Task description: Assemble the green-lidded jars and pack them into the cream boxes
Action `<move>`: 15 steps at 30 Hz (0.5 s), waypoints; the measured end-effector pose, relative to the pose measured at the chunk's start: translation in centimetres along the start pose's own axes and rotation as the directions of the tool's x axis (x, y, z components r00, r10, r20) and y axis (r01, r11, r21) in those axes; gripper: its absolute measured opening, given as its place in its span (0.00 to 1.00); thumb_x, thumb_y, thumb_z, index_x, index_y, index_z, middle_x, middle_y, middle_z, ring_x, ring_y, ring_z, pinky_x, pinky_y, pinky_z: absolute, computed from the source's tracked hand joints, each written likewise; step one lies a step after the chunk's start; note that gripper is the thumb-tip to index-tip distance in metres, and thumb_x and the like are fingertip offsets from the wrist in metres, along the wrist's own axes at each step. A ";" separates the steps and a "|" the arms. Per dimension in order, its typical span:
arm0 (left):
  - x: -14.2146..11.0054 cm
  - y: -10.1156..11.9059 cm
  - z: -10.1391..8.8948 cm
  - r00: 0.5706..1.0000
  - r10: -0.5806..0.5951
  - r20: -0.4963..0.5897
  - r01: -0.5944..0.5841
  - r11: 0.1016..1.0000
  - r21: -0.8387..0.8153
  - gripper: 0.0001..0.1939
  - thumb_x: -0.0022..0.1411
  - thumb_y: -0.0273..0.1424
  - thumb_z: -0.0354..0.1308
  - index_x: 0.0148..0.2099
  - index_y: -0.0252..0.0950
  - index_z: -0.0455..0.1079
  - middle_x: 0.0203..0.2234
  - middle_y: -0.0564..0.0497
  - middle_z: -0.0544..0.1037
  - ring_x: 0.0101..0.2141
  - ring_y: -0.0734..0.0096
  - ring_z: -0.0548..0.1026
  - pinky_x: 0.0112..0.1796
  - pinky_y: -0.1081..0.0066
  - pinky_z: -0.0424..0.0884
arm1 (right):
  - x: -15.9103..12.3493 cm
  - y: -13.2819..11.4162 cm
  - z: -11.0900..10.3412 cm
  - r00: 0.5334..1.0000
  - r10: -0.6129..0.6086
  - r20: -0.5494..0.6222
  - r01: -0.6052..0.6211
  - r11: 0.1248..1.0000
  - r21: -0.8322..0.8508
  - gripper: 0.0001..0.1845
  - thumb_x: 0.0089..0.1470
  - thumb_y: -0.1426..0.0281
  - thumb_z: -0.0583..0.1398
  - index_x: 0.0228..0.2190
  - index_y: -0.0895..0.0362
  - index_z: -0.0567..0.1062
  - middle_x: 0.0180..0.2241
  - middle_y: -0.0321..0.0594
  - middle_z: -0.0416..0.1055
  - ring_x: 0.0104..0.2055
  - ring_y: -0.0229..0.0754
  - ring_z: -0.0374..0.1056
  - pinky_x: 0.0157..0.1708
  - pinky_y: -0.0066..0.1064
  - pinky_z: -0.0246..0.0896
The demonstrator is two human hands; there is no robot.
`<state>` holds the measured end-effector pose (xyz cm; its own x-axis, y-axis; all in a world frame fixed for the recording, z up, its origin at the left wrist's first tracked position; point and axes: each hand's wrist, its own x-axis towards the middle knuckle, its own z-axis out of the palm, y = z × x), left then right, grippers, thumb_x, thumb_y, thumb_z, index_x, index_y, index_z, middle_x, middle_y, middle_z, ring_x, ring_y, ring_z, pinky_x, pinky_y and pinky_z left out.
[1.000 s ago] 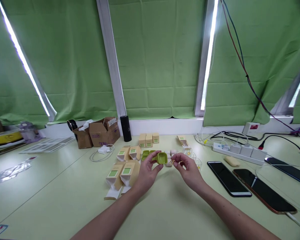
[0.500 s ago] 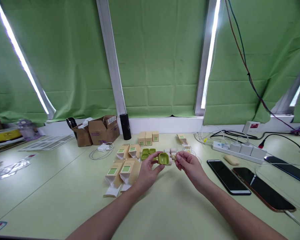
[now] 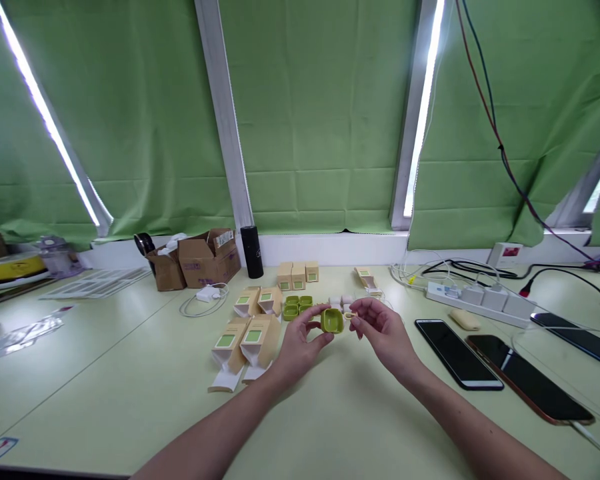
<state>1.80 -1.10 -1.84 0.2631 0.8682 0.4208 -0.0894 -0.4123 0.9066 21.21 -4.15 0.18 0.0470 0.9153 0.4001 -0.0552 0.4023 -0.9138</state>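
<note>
Just below the centre of the frame, my left hand [image 3: 299, 348] grips a small green cup [image 3: 332, 321] by its sides, seemingly to keep its hollow towards me, while my right hand [image 3: 386, 331] pinches a small pale piece [image 3: 349, 315] close beside it.

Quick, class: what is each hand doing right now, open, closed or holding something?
Left hand: closed on a green cup.
Right hand: closed on a pale piece, too small to identify.
</note>
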 end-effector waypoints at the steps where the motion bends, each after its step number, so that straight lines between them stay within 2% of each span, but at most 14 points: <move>1: 0.0 0.1 0.0 1.000 0.008 0.003 -0.008 1.000 0.002 0.25 0.55 0.31 0.71 0.56 0.37 0.75 0.55 0.40 0.78 0.54 0.51 0.76 0.55 0.54 0.71 | -0.1 0.1 0.0 1.000 -0.022 -0.002 0.021 0.999 -0.046 0.18 0.53 0.54 0.69 0.38 0.54 0.77 0.30 0.37 0.72 0.32 0.41 0.68 0.32 0.34 0.65; 6: -0.2 0.2 0.1 0.999 0.039 0.007 -0.039 0.998 0.047 0.25 0.57 0.30 0.70 0.57 0.38 0.75 0.55 0.41 0.78 0.54 0.51 0.76 0.55 0.54 0.71 | -0.7 0.2 -0.2 0.991 -0.135 0.021 0.135 0.957 -0.255 0.09 0.60 0.61 0.63 0.39 0.53 0.77 0.32 0.39 0.73 0.36 0.44 0.69 0.39 0.37 0.66; 12: -0.4 0.3 0.2 0.997 0.079 0.024 -0.081 0.989 0.120 0.23 0.58 0.27 0.68 0.56 0.40 0.74 0.55 0.42 0.78 0.55 0.53 0.75 0.55 0.54 0.71 | -0.9 0.4 -0.1 0.983 -0.175 0.050 0.182 0.926 -0.332 0.08 0.60 0.62 0.63 0.38 0.52 0.78 0.30 0.39 0.72 0.33 0.45 0.69 0.36 0.37 0.67; 15: -0.5 0.3 0.3 0.994 0.100 0.035 -0.104 0.984 0.146 0.24 0.58 0.25 0.67 0.57 0.41 0.74 0.55 0.43 0.78 0.56 0.54 0.75 0.54 0.55 0.71 | -1.1 0.4 0.0 0.969 -0.241 0.061 0.246 0.888 -0.389 0.07 0.62 0.62 0.62 0.38 0.52 0.78 0.32 0.41 0.75 0.34 0.46 0.71 0.37 0.38 0.69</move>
<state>1.91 -1.79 -1.76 0.2860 0.8124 0.5081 0.0250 -0.5364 0.8436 21.18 -4.96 -0.57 -0.0025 0.7907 0.6122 0.3500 0.5741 -0.7402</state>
